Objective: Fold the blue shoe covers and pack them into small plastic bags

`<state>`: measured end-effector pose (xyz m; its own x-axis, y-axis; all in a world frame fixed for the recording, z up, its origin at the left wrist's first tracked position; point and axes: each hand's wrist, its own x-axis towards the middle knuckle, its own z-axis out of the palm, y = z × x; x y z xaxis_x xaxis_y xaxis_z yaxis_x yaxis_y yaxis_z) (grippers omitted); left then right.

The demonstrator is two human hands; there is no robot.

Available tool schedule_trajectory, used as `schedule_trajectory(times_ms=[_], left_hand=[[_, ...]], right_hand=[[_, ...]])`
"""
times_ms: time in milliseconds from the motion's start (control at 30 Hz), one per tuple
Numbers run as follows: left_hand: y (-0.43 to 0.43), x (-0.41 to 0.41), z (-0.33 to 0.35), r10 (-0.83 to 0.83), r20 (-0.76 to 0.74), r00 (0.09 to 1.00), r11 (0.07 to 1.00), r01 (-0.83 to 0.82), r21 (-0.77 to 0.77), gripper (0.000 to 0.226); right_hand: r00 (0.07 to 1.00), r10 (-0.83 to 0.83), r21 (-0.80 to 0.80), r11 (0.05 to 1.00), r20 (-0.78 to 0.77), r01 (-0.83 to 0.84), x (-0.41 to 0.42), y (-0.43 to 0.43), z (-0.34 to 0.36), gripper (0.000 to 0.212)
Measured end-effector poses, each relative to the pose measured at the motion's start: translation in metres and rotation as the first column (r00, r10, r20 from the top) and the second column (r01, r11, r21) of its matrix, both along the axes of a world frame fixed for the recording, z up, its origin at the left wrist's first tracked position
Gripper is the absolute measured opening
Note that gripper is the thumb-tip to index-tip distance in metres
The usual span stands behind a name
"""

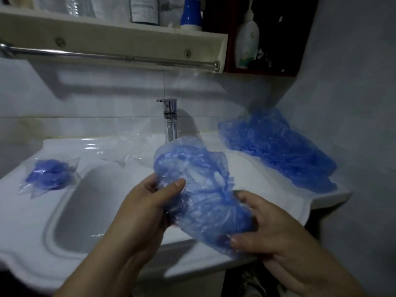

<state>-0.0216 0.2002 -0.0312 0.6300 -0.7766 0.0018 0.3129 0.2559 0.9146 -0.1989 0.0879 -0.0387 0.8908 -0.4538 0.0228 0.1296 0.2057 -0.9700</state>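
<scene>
The left hand (147,202) pinches the upper end of 1 blue shoe cover (199,202) under its thumb, and the right hand (270,228) curls round the lower end, holding it above the front of the bench (25,221). Its long axis runs diagonally between the 2 hands, so folding likely means bringing those ends together. The unfolded pile (278,151) lies to the right, clear bags (128,146) lie by the tap (170,118), and 1 packed bag (51,177) lies to the left.

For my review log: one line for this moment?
left hand, right hand grip shoe cover | packed bag left | pile right
</scene>
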Motion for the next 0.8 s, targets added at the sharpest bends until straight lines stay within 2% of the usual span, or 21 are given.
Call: schedule_trajectory(times_ms=[67,100,133,200,267,333,400,467,567,667,767,800], left_hand=[[0.012,-0.001,-0.003,-0.063,0.055,0.996,0.997,0.065,-0.047,0.038],[0.017,-0.002,-0.004,-0.098,0.099,0.99,0.993,0.104,-0.057,0.037],[0.02,-0.004,-0.005,-0.127,0.145,0.981,0.989,0.136,-0.059,0.035],[0.022,-0.007,-0.007,-0.155,0.202,0.967,0.984,0.168,-0.053,0.032],[0.023,-0.008,-0.008,-0.172,0.233,0.957,0.982,0.186,-0.041,0.033],[0.024,-0.009,-0.007,-0.146,0.282,0.948,0.988,0.156,-0.013,0.034],[0.024,-0.007,-0.007,-0.076,0.315,0.946,0.997,0.071,0.029,0.037],[0.025,-0.001,-0.009,0.015,0.288,0.957,0.998,-0.034,0.06,0.032],[0.029,0.008,-0.009,0.063,0.257,0.964,0.991,-0.091,0.101,0.028],[0.036,0.016,-0.005,-0.069,0.366,0.928,0.979,-0.008,0.204,0.042],[0.046,0.026,0.0,-0.308,0.433,0.847,0.939,0.197,0.283,0.043],[0.049,0.029,0.003,-0.351,0.433,0.83,0.93,0.254,0.267,0.052]], right_hand=[[0.99,0.143,-0.057,0.988,0.019,-0.142,-0.006,0.0,0.002,0.062],[0.991,0.135,-0.098,0.986,-0.002,-0.134,-0.006,0.001,0.001,0.065],[0.996,0.091,-0.109,0.99,-0.024,-0.093,-0.005,0.005,0.003,0.071],[1.0,0.003,-0.011,1.0,-0.022,-0.003,0.002,0.011,0.004,0.072],[0.997,-0.058,0.123,0.991,0.043,0.052,0.008,0.019,0.006,0.062],[0.983,-0.165,0.185,0.971,0.08,0.148,0.014,0.025,0.008,0.04],[0.945,-0.319,0.139,0.941,0.069,0.308,0.016,0.026,0.007,0.03],[0.884,-0.464,0.092,0.885,0.067,0.457,0.017,0.023,0.005,0.03],[0.817,-0.572,0.122,0.818,0.077,0.562,0.016,0.016,0.002,0.034],[0.836,-0.539,0.127,0.841,0.102,0.526,0.014,0.015,0.001,0.03],[0.874,-0.475,0.086,0.879,0.101,0.468,0.011,0.017,0.002,0.03],[0.888,-0.45,0.08,0.892,0.096,0.444,0.01,0.018,0.003,0.028]])
